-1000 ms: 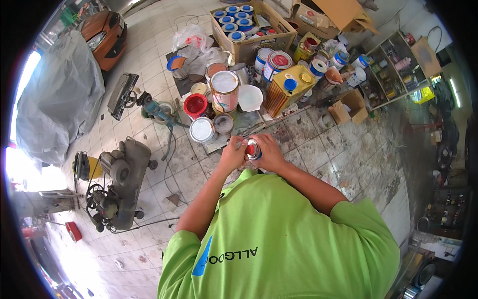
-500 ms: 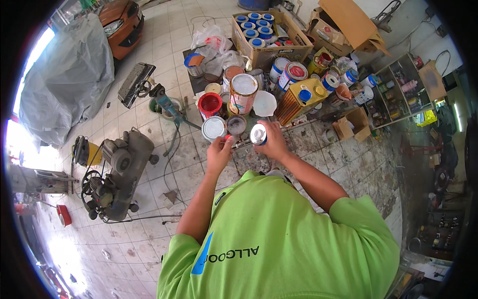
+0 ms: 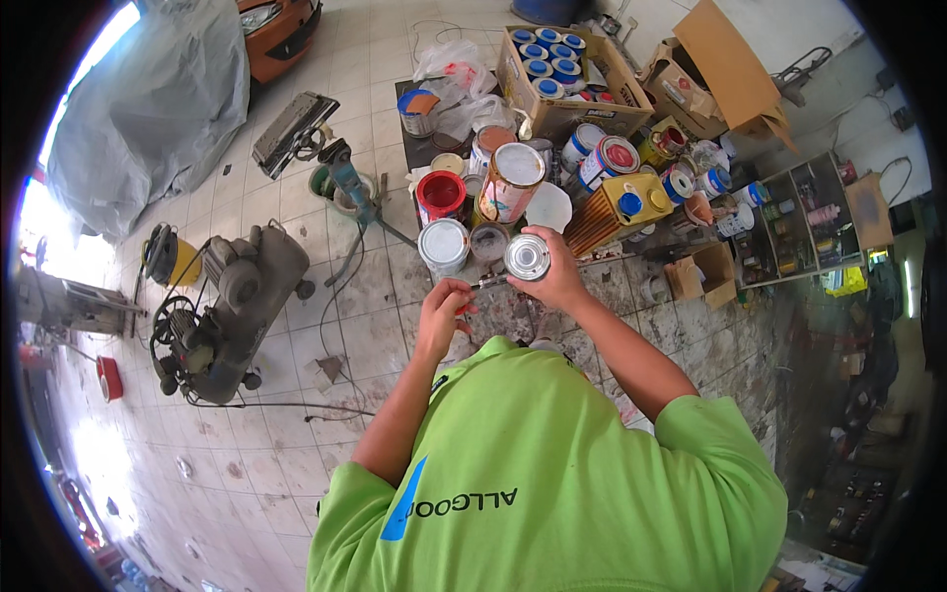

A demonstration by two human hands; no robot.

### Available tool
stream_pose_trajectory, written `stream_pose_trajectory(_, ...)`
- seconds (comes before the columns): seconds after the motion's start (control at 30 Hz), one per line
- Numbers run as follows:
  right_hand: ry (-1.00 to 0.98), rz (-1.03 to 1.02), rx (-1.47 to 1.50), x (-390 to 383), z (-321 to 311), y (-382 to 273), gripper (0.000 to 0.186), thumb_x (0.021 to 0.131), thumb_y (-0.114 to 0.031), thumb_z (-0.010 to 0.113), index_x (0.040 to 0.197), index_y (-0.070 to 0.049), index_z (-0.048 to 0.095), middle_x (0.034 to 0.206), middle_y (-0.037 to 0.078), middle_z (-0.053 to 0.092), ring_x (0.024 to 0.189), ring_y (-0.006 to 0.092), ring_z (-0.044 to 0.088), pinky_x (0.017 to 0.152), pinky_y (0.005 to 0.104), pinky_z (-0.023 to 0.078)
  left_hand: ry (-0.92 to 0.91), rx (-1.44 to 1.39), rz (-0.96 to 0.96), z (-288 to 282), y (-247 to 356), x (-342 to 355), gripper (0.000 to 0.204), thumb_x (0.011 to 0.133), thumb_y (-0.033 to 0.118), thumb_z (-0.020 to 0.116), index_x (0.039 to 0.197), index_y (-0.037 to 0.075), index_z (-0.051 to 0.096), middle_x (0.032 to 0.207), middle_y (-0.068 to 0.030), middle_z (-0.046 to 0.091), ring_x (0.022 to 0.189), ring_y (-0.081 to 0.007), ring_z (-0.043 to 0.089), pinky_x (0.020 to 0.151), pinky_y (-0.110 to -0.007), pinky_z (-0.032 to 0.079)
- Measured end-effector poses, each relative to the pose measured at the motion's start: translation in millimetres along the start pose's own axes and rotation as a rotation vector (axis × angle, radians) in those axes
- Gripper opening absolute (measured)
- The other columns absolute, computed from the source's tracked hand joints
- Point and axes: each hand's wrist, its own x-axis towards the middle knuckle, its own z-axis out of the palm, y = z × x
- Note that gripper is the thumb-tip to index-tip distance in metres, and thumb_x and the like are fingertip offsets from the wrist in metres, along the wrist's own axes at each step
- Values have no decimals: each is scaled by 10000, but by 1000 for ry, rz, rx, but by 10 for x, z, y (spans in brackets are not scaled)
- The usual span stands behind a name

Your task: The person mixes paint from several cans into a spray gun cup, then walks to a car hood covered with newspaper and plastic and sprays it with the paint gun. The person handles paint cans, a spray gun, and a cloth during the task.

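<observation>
Right hand (image 3: 558,281): fingers clamped around the side of a round metal tin (image 3: 528,257), ringed silver top facing the camera. Tin is held up in front of the chest, just right of the left hand; in view it sits close below the open paint cans

Left hand (image 3: 444,314): fingers curled around a small red piece (image 3: 465,309), mostly hidden, exact kind unclear. A thin dark metal tool (image 3: 489,283) runs from those fingertips toward the tin — can't tell if its end touches

Ahead of the hands: white-lidded paint can (image 3: 443,247), beside it an open can with greyish inside (image 3: 489,241). Behind those, an open can with red inside (image 3: 440,194), a tall paint can with pale lid (image 3: 513,178) and a white tub (image 3: 548,207). Right of the tub, a yellow rectangular can (image 3: 617,212) with blue cap, tilted in view

Further back: cardboard box (image 3: 580,118) packed with blue-capped tins (image 3: 548,65), more cans to its right, then a shelf unit (image 3: 804,222)

Left side: grey air compressor (image 3: 237,296) on the tiled floor (image 3: 276,464), yellow bucket (image 3: 184,262) behind it, teal power tool (image 3: 351,184) nearer the cans. Top left — grey cover (image 3: 148,118), orange car (image 3: 281,41) next to it
</observation>
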Motion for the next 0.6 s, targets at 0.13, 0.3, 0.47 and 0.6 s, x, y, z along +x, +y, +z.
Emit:
stream_pose_trajectory(0.13, -61, -56, 32, -45, -78, -165, 865, 643, -167, 947, 1382, -72, 508, 1330, 156, 579, 1258, 370, 559, 1078, 464, 464, 21, 576, 415, 76, 139, 9, 176, 912, 213, 741, 978, 55, 699, 940, -43, 705, 728, -191, 682, 623, -348, 538)
stream_pose_trajectory(0.3, -222, -74, 30, -81, -185, -311, 853, 656, -177, 933, 1391, -79, 511, 1357, 149, 577, 1268, 373, 554, 1092, 472, 452, -150, 1001, 870, 294, 733, -76, 166, 875, 220, 760, 976, 92, 728, 892, -65, 674, 743, -282, 679, 651, -404, 549)
stream_pose_trajectory(0.47, -245, -47, 12, -128, -220, -462, 857, 663, -204, 924, 1403, -101, 505, 1360, 130, 583, 1271, 369, 557, 1093, 470, 458, -269, 1120, 975, 375, 918, -42, 177, 853, 220, 753, 988, 106, 741, 862, -70, 647, 813, -293, 693, 666, -424, 554)
stream_pose_trajectory(0.6, -261, 104, 87, -203, -274, -513, 866, 646, -201, 918, 1400, -104, 504, 1352, 126, 588, 1267, 363, 559, 1077, 470, 475, -362, 1168, 1043, 408, 878, -227, 199, 875, 236, 744, 1029, 111, 751, 842, -71, 679, 737, -296, 694, 641, -430, 559)
